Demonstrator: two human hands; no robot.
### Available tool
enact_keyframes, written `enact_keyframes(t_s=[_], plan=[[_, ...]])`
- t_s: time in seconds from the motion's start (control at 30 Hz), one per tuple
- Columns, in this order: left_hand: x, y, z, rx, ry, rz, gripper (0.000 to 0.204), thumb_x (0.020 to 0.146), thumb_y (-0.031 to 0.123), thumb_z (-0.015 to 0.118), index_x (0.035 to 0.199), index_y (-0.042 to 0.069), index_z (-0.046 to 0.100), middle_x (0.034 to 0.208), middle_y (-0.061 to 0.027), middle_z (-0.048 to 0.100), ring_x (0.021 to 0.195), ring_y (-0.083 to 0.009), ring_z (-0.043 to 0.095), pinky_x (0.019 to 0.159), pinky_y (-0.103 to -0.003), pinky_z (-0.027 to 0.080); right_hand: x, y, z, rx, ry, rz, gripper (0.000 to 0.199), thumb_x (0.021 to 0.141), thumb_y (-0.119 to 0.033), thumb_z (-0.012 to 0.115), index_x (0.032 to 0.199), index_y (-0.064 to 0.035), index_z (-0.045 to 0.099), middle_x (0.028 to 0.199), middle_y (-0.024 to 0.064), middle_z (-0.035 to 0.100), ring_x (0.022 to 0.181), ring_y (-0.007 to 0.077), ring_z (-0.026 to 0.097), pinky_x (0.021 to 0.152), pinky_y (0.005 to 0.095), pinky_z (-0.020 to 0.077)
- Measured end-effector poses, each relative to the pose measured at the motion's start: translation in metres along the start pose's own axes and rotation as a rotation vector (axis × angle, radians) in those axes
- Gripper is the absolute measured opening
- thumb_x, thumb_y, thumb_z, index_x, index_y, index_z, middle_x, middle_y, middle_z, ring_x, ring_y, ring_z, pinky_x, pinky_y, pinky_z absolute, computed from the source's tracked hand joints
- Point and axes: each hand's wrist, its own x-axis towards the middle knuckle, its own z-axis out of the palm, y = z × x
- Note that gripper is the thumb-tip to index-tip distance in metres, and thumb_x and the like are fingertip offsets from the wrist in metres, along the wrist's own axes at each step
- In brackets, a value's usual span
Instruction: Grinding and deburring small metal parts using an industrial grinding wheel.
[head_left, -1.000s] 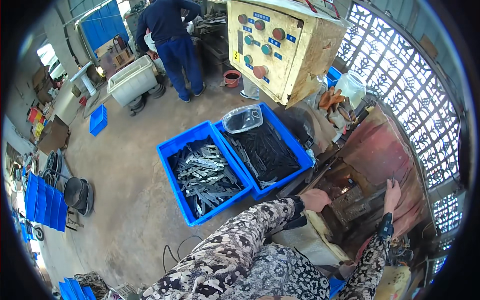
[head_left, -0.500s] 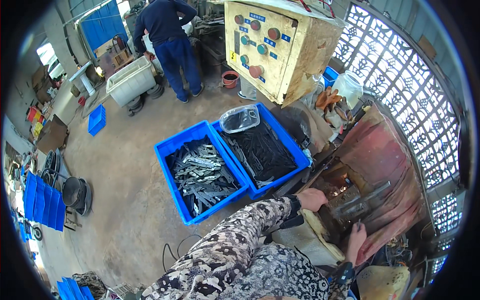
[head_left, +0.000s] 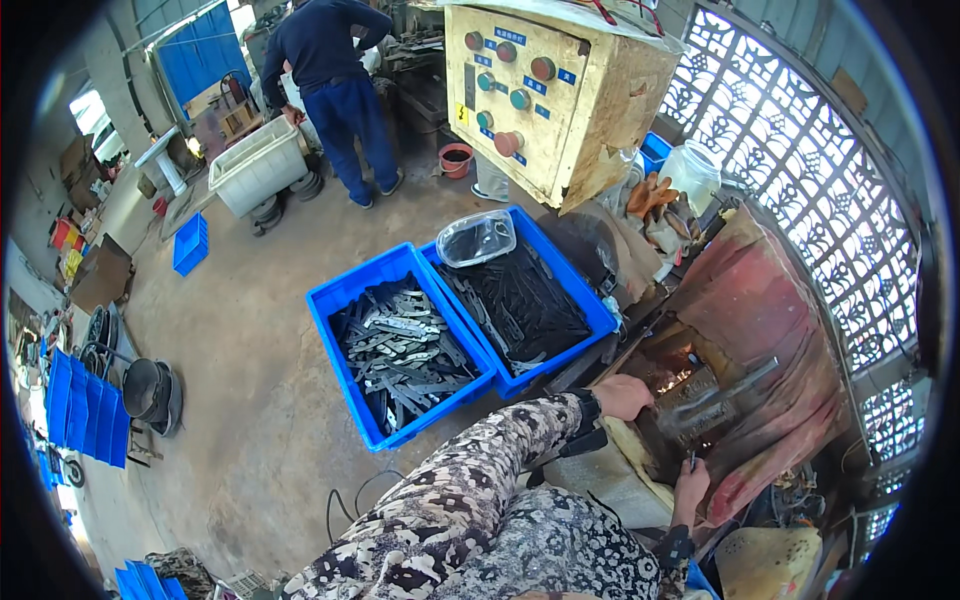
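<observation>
My left hand (head_left: 622, 396) is closed at the near left edge of a dark machine opening (head_left: 650, 430). Its fingertips are curled inward, and whatever they grip is hidden. Lower right, my right hand (head_left: 690, 487) pinches a thin metal piece (head_left: 692, 460), whose tip sticks up past the fingers. Between and beyond the hands lies the dark, wet-looking machine bed with a metal bar (head_left: 750, 382) slanting across it. Orange sparks or glowing spots (head_left: 688, 358) show inside. A stained red cloth (head_left: 745, 275) drapes around the far and right sides.
Left of the machine stand two blue crates, one with silvery metal strips (head_left: 405, 340), the other with dark strips (head_left: 530, 310) and a clear plastic tub (head_left: 476, 238). A yellowed control box (head_left: 560, 110) rises beyond. Another person (head_left: 340, 95) stands at the back near a white tub (head_left: 258, 165).
My right hand has moved left and slightly down with the thin metal piece, nearer the machine's front edge. My left hand stays almost in place. The glow inside looks brighter.
</observation>
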Motion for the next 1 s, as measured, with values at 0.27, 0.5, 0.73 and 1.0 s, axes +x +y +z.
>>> enact_keyframes(t_s=[0.27, 0.5, 0.73, 1.0], plan=[[-0.004, 0.009, -0.014, -0.037, -0.013, -0.029, 0.032, 0.073, 0.009, 0.055, 0.101, 0.012, 0.069, 0.094, -0.0161, 0.068, 0.094, -0.0338, 0.064, 0.082, -0.043, 0.050, 0.001, -0.010, -0.005, -0.012, -0.006, 0.020, 0.020, 0.088, -0.020, 0.058, 0.091, -0.0006, 0.060, 0.078, 0.0226, 0.063, 0.076, 0.0426, 0.061, 0.066, 0.0481, 0.0446], [-0.003, 0.007, -0.010, -0.041, -0.013, -0.022, 0.033, 0.073, 0.009, 0.055, 0.103, 0.012, 0.069, 0.095, -0.0159, 0.068, 0.094, -0.0341, 0.064, 0.083, -0.043, 0.050, -0.003, -0.018, -0.009, -0.015, -0.005, 0.018, 0.019, 0.089, -0.020, 0.057, 0.090, -0.0003, 0.059, 0.079, 0.0232, 0.062, 0.077, 0.0436, 0.060, 0.066, 0.0483, 0.0446], [-0.002, 0.004, -0.003, -0.061, -0.009, -0.034, 0.034, 0.074, 0.009, 0.054, 0.105, 0.013, 0.069, 0.103, -0.0150, 0.067, 0.101, -0.0317, 0.063, 0.087, -0.042, 0.049, -0.005, -0.014, -0.006, -0.007, -0.024, 0.052, 0.017, 0.087, -0.019, 0.058, 0.090, -0.0016, 0.060, 0.079, 0.0227, 0.062, 0.077, 0.0422, 0.060, 0.067, 0.0476, 0.0451], [-0.003, 0.007, -0.009, -0.064, -0.013, -0.039, 0.035, 0.075, 0.010, 0.053, 0.105, 0.014, 0.069, 0.104, -0.0150, 0.067, 0.101, -0.0311, 0.062, 0.088, -0.041, 0.048, -0.003, -0.017, -0.009, -0.040, -0.032, 0.039, 0.019, 0.089, -0.020, 0.057, 0.091, -0.0008, 0.059, 0.080, 0.0238, 0.063, 0.079, 0.0444, 0.060, 0.067, 0.0488, 0.0447]])
